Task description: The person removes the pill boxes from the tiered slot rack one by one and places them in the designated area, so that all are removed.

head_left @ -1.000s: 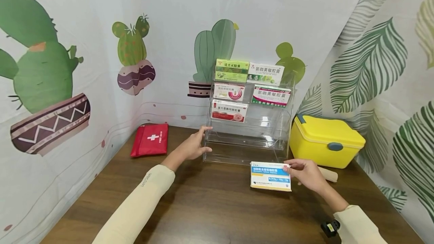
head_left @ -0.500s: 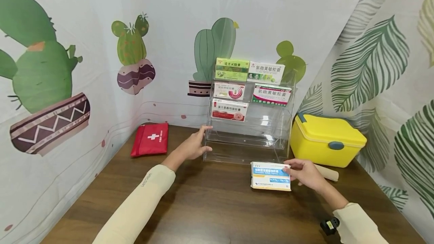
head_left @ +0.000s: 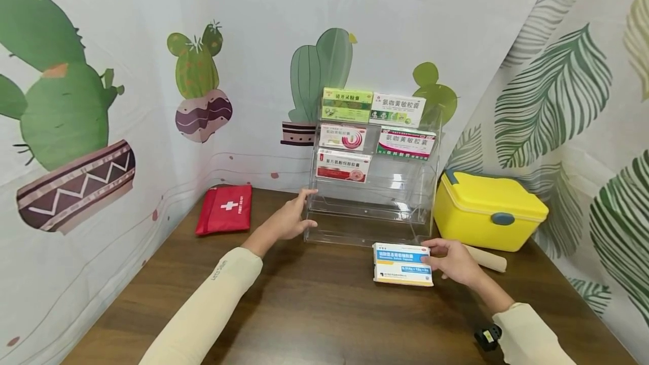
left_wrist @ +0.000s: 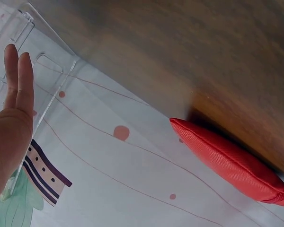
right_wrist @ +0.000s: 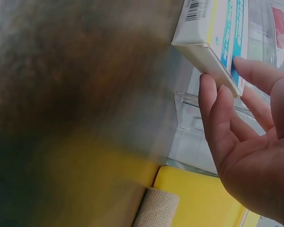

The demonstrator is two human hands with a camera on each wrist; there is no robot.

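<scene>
A white, blue and yellow medicine box [head_left: 403,266] is pinched at its right end by my right hand [head_left: 451,262], just in front of a clear tiered display rack [head_left: 367,207]. Seen from the right wrist, the thumb is on the box's printed face and fingertips are at its end. My left hand [head_left: 286,218] rests at the rack's left side; two straight fingers [left_wrist: 25,82] lie along the clear panel in the left wrist view. Upper tiers hold a green box [head_left: 346,105], a white-green box [head_left: 398,110], a pink-and-white box [head_left: 342,137], a magenta-green box [head_left: 405,143] and a red-white box [head_left: 343,166].
On the wooden table [head_left: 314,314], a red first aid pouch [head_left: 225,209] lies at the left. A yellow lidded case [head_left: 492,210] stands to the rack's right, with a beige bandage roll [head_left: 485,258] in front of it. Patterned cloth [head_left: 253,4] hangs behind.
My right hand and the medicine box have shifted very slightly left. My left hand stays at the rack's side, and the boxes in the rack are unchanged.
</scene>
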